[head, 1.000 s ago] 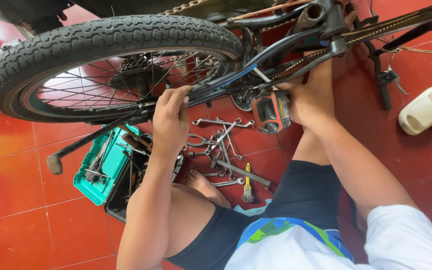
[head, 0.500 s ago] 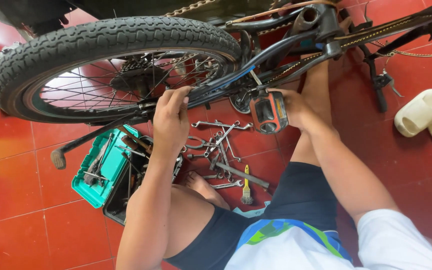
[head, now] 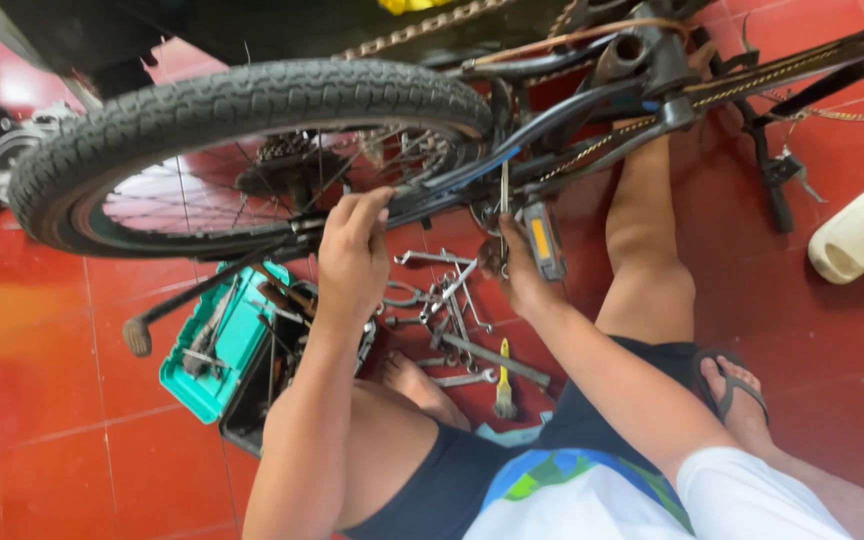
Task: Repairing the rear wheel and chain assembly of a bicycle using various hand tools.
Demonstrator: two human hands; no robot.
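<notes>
Gripping the dark metal frame tube, the left hand sits beside the knobbly tyre. The right hand clasps the pedal; steel spanners litter the red tiles below.

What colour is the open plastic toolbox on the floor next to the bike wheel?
The open plastic toolbox is teal green with a dark inside, seen in the head view beside the person's left hand.

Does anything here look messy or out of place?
Yes. Loose wrenches lie scattered on the red tile floor beside an open teal toolbox instead of inside it. The left hand grips the bicycle frame by the rear wheel; the right hand is at the pedal.
</notes>
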